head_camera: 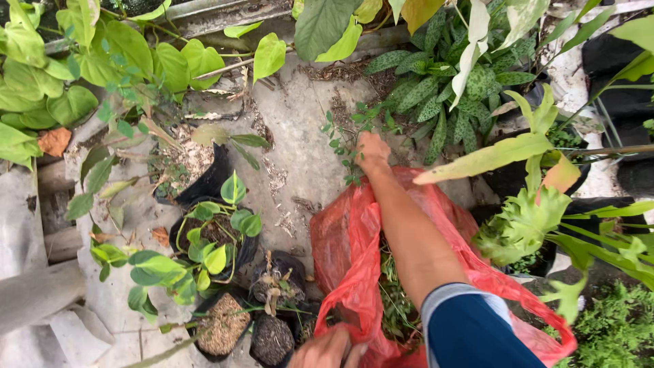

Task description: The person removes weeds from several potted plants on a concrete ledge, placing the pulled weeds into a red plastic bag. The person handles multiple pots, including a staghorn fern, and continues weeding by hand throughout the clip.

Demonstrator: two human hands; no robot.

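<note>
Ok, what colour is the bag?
Red, a thin plastic bag; it shows best in the head view.

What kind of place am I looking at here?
Probably an outdoor plant nursery or garden corner: black grow bags of seedlings on bare ground, leafy potted plants all round, and a red plastic bag holding pulled greenery.

bare right forearm [409, 232], short dark blue sleeve [477, 334] with pale grey cuff band, both hands ungloved

Right arm stretched forward, right hand [372, 151] closed, knuckles up; left hand [327, 349] low near frame bottom, fingers curled
</note>
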